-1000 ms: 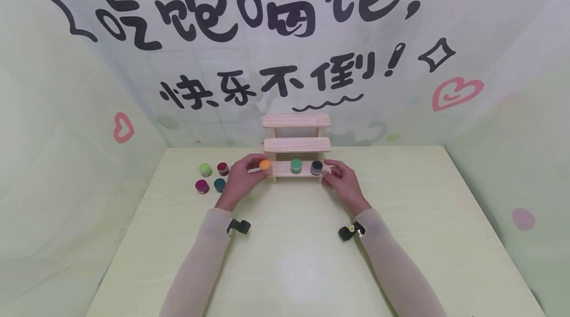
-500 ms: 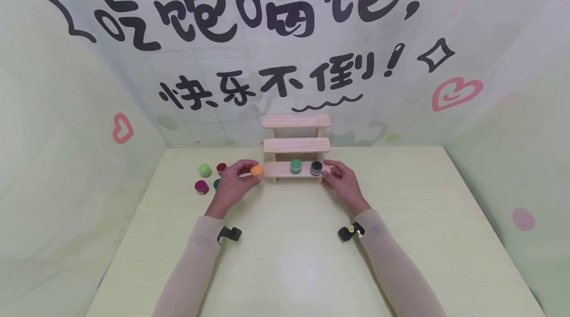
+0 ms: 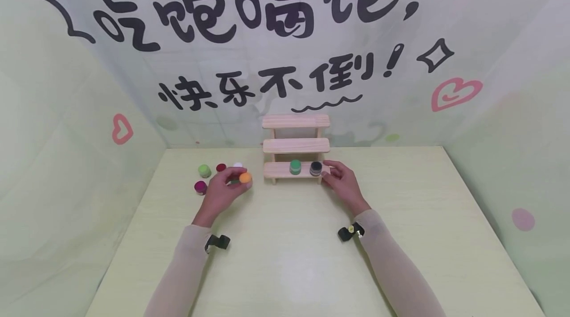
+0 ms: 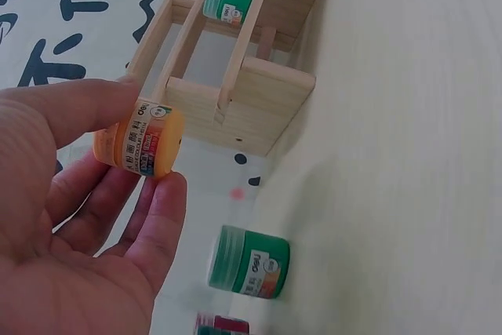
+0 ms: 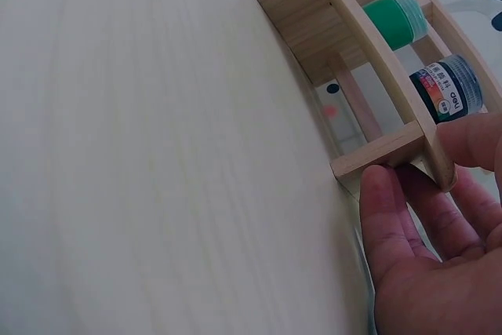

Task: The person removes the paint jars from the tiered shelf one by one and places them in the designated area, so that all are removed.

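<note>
My left hand (image 3: 222, 189) holds an orange paint jar (image 4: 145, 140) between thumb and fingers, raised to the left of a three-tier wooden step rack (image 3: 296, 146). The label shows in the left wrist view. My right hand (image 3: 343, 182) grips the right end of the rack's lowest step, thumb on top and fingers at the side and below. On that step stand a green paint jar (image 3: 295, 167) and, close to the right thumb, a dark paint jar (image 5: 447, 90). Another green jar (image 4: 251, 262) is on the table below my left hand.
Left of the rack, on the table (image 3: 285, 257), are a light green jar (image 3: 204, 171), a dark red jar (image 3: 221, 167), a magenta jar (image 3: 201, 188) and a white-topped jar (image 3: 238, 164). My left hand partly covers this group. A printed cloth backdrop (image 3: 213, 60) hangs behind.
My left hand has carried the orange jar off the left end of the lowest step, leftward and toward me. My right hand stays on the rack.
</note>
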`<state>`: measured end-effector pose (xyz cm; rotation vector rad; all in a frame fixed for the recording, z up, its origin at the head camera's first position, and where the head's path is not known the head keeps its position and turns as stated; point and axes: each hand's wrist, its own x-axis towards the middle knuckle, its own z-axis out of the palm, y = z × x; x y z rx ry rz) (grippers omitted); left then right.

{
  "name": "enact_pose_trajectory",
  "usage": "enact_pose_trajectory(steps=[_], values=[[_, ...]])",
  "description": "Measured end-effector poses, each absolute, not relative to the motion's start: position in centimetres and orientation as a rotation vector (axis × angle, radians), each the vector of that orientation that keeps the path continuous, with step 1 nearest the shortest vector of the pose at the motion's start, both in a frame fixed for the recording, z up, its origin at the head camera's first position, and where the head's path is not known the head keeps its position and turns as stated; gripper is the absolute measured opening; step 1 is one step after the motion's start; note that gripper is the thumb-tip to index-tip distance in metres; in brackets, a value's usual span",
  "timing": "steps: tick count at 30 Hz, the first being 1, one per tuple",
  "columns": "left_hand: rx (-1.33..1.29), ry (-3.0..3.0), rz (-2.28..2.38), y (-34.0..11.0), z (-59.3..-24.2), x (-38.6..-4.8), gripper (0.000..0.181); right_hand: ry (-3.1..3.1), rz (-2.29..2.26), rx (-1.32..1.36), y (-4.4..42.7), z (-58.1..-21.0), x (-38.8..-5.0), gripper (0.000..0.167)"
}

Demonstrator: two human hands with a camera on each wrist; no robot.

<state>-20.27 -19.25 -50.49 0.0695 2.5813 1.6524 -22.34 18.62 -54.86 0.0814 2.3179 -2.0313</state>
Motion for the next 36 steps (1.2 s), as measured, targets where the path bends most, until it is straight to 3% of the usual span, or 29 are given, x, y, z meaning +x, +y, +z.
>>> enact_pose_trajectory(steps=[16,36], values=[[0.122,2.603,1.654,-22.4,-52.5,-18.1,0.043,2.296,-2.048,0.096,18.7,-54.8,-22.2,0.042],[0.125,2.62,1.498,-22.9,-53.8,-17.2,0.04,2.302,-2.011,0.101,18.7,-54.2,-22.1,0.045]])
